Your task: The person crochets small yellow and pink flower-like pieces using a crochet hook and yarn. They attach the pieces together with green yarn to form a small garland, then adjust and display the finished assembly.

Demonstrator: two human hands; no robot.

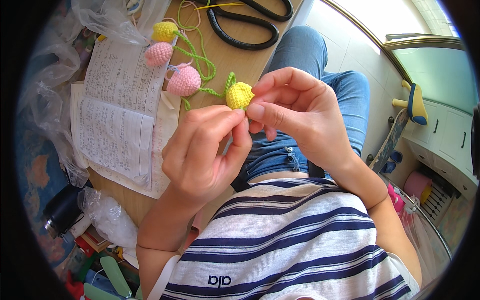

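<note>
Over the lap, both hands meet at a small yellow crocheted bud (pixel 239 95) with a green crocheted stem. My left hand (pixel 206 146) pinches a bit of green at the bud's lower edge between thumb and forefinger. From the other side, my right hand (pixel 303 116) has its thumb and fingertips closed on the bud's right edge. A green crocheted cord (pixel 210 91) runs left from the bud to a pink crocheted bud (pixel 183 80) with loose pink and blue yarn ends. Beyond it lie a smaller pink bud (pixel 158 53) and another yellow bud (pixel 165 31).
Handwritten notebook pages (pixel 116 131) cover the wooden table's left part. Black loop handles (pixel 243 30), apparently of scissors, lie near its right edge. Clear plastic bags (pixel 108 18), a dark bottle (pixel 63 210) and bagged white stuffing (pixel 110 215) sit at left.
</note>
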